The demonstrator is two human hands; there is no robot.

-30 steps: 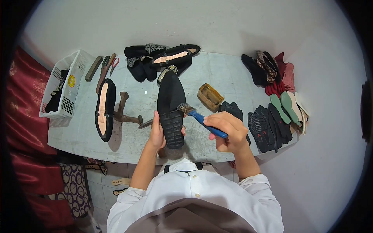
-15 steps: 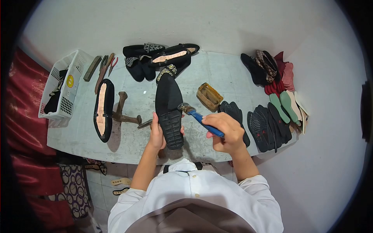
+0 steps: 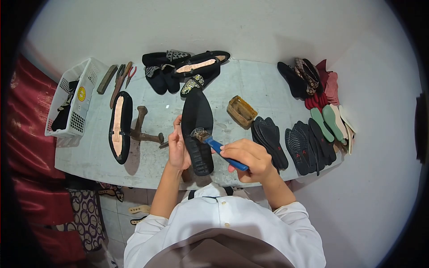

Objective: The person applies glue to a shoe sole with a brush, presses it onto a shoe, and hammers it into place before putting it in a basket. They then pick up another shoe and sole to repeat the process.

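Note:
My left hand [image 3: 178,149] grips a black shoe sole [image 3: 198,111] from its left side, holding it upright above the table with the ridged heel end toward me. In my right hand [image 3: 250,161] is a paintbrush [image 3: 228,157] with a blue handle, fingers wrapped round it. Its matted bristles touch the middle of the sole's face. Beyond the brush stands a small container [image 3: 241,110] stained yellow-brown. Left of my left hand, a shoemaker's iron last stand [image 3: 143,129] lies on the table, and beside it a black shoe [image 3: 119,127] with its pale underside up.
Finished-looking black shoes [image 3: 165,80] sit at the back. Stacked black soles [image 3: 270,140] and green insoles [image 3: 321,125] lie to the right, near red fabric pieces [image 3: 330,82]. A white basket [image 3: 73,109] and red-handled pliers [image 3: 130,76] are on the left.
The brush has moved left and slightly down, from the sole's right edge onto its middle. The sole has shifted slightly right and turned a little in my left hand.

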